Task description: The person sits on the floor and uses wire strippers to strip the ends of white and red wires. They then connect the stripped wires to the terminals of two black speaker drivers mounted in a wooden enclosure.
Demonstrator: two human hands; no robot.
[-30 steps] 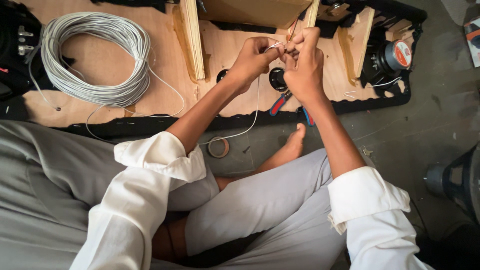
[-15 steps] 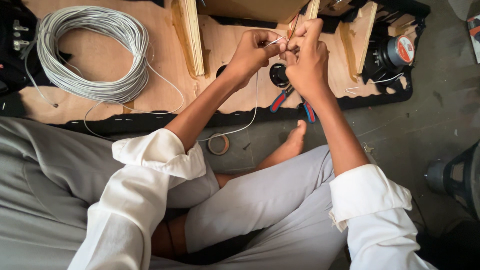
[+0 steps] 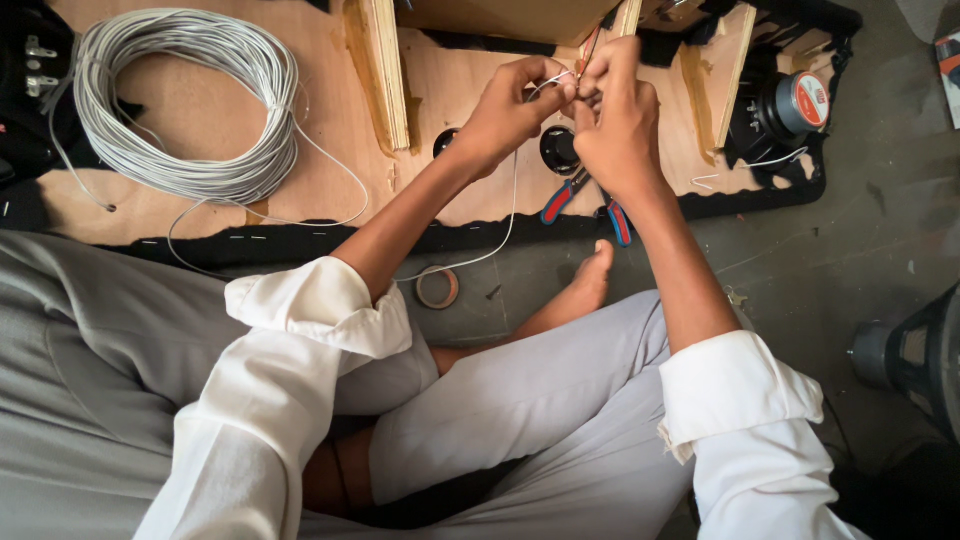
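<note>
Both hands have crept slightly up and left over the last second, staying pressed together over the board. The left hand [image 3: 510, 110] and the right hand [image 3: 615, 120] meet fingertip to fingertip above the plywood board [image 3: 200, 205]. Each is pinched shut on the end of a thin white wire [image 3: 512, 205]. That wire end sits right between the two hands, equally close to both. From there the wire drops down and toward the person, curving along the left forearm toward the floor, so its free length runs away from the hands toward the knees. Whether a darker strand is also caught in the right hand's fingers is too small to tell.

A large coil of grey-white cable [image 3: 185, 100] lies well apart to the left on the board. Pliers with red and blue handles [image 3: 585, 200] lie just below the right hand, nearer to it than to the left. A small roll of tape [image 3: 437, 288] rests on the floor [image 3: 830, 250] near a bare foot [image 3: 590, 280]. A wooden strip [image 3: 385, 70] stands left of the hands.
</note>
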